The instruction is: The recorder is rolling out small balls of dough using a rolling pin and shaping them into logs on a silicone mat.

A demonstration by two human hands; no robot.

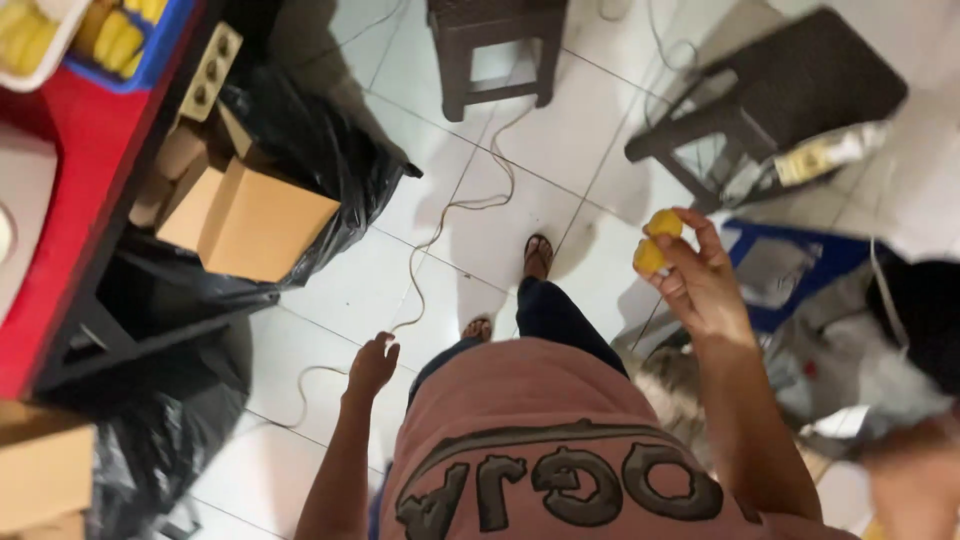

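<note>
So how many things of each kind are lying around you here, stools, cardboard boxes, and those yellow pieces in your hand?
Dark stools: 2
Cardboard boxes under the red table: 2
Yellow pieces in the right hand: 2
Total: 6
The left hand holds nothing.

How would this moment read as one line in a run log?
right hand: holds two small round yellow pieces | left hand: empty, low over white tiled floor | pale cable on floor

Floor tiles (470, 230) open ahead; cardboard box (255, 220) left, stools (495, 45) beyond.
</note>
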